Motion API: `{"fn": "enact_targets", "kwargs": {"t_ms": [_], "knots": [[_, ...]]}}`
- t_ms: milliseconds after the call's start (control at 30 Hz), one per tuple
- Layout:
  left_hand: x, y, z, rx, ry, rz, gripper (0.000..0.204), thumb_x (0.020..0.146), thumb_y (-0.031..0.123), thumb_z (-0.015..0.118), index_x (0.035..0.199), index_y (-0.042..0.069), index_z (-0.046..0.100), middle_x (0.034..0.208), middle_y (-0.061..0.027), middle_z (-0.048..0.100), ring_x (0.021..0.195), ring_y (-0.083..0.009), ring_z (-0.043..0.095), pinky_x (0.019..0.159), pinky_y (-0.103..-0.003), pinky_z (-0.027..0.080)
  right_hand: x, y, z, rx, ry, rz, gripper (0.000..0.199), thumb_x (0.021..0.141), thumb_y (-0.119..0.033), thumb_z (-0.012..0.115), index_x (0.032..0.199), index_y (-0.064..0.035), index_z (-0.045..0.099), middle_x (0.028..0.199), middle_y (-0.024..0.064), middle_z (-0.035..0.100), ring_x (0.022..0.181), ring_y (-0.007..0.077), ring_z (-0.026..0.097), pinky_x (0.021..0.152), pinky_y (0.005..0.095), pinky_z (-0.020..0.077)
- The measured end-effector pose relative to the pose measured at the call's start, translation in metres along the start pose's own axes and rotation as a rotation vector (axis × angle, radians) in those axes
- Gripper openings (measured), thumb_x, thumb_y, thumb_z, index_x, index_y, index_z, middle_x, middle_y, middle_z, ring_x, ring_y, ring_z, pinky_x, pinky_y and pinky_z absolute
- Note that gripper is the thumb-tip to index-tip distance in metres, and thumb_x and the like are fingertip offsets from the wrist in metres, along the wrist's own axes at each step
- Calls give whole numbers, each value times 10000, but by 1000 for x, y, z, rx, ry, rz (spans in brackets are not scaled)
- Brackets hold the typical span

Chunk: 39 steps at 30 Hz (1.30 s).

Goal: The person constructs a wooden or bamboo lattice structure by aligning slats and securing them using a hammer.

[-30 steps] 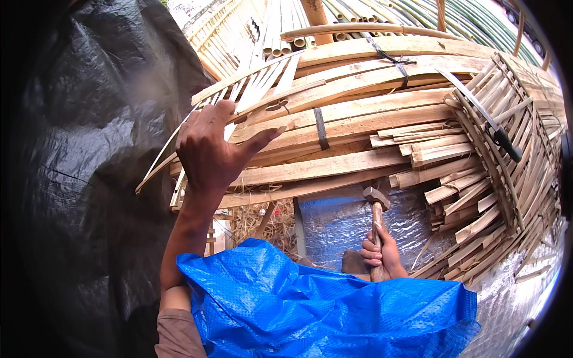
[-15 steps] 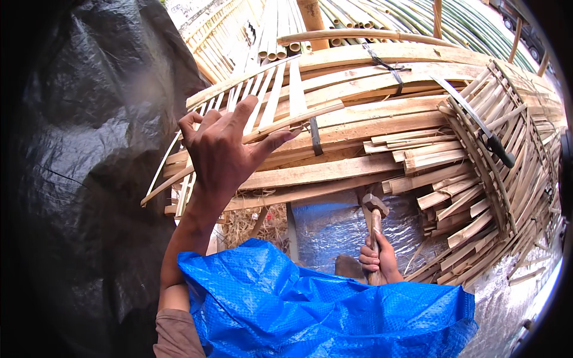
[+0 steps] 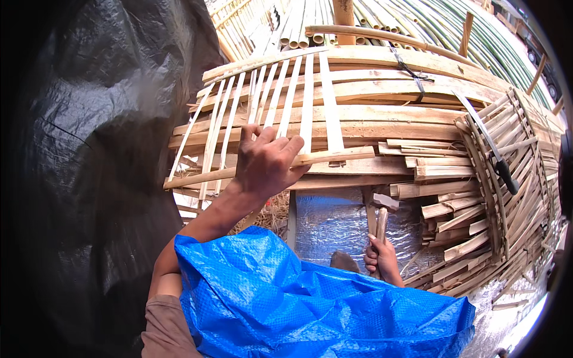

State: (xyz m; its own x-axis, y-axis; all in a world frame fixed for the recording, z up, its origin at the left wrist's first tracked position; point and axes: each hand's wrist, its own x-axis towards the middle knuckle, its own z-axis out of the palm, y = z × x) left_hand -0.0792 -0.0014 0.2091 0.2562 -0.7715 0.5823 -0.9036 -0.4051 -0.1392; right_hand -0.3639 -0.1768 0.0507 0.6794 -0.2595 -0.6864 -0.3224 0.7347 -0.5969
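My left hand [image 3: 265, 158] is closed around the near rail [image 3: 340, 156] of a bamboo slatted frame. Pale slats [image 3: 330, 107] run from this rail to a far rail [image 3: 262, 62], spaced with gaps between them. The frame rests over long split bamboo planks [image 3: 394, 115]. Low on the right, my right hand [image 3: 383, 261] is wrapped round the wooden handle of a hammer [image 3: 382, 221], whose metal head points up and away from me. The left palm and some fingertips are hidden.
A blue tarp [image 3: 310, 304] covers my lap. Bundled bamboo slats [image 3: 453, 206] stand at right, with a long black-handled blade [image 3: 480, 131] lying on them. Dark plastic sheeting [image 3: 89, 179] hangs at left. Bamboo poles [image 3: 412, 21] lie at the back beyond an upright post [image 3: 344, 21].
The slatted frame has come down toward me, showing more of its slats. My left hand, spread over the rail before, has moved right and nearer and grips it. The right hand still holds the hammer.
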Motion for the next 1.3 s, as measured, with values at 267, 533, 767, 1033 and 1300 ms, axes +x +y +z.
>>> {"fn": "enact_targets", "kwargs": {"t_ms": [267, 533, 767, 1033, 1300], "knots": [[-71, 22, 77, -84, -178, 4, 484, 637, 250, 851, 1047, 111, 635, 813, -3, 693, 762, -187, 625, 895, -397, 336, 30, 15, -62, -870, 177, -342, 206, 939, -170, 668, 1060, -62, 542, 603, 8, 509, 419, 121, 493, 376, 297, 400], [-129, 39, 112, -140, -309, -90, 607, 795, 476, 796, 1285, 187, 585, 1111, -26, 574, 1057, -195, 544, 969, -442, 335, 23, 15, -85, -1515, 448, -450, 426, 893, -334, 692, 1148, -5, 600, 869, 305, 689, 866, 506, 667, 738, 588, 516], [-222, 17, 102, -190, 170, -616, 536, 871, 434, 757, 1210, 72, 553, 1168, -113, 525, 1122, -247, 484, 989, -414, 359, 23, 17, -98, -1703, 502, -462, 494, 892, -373, 713, 1217, -33, 562, 948, 278, 695, 903, 492, 664, 769, 559, 521], [-291, 11, 107, -1592, 425, -1935, 782, 854, 669, 693, 1325, 87, 467, 1105, -61, 574, 983, -188, 572, 862, -362, 450, 17, -3, -44, -1776, 389, -725, 578, 835, -223, 733, 1331, -21, 516, 1276, 211, 542, 1199, 398, 500, 1007, 467, 427], [-258, -25, 119, -1879, 755, -1739, 825, 841, 524, 780, 1444, 122, 387, 1265, -103, 560, 1186, -242, 569, 1016, -423, 479, 47, -23, 35, -1841, 171, -1175, 583, 818, -181, 712, 1344, -38, 504, 1304, 179, 512, 1244, 367, 472, 1056, 488, 378]]}}
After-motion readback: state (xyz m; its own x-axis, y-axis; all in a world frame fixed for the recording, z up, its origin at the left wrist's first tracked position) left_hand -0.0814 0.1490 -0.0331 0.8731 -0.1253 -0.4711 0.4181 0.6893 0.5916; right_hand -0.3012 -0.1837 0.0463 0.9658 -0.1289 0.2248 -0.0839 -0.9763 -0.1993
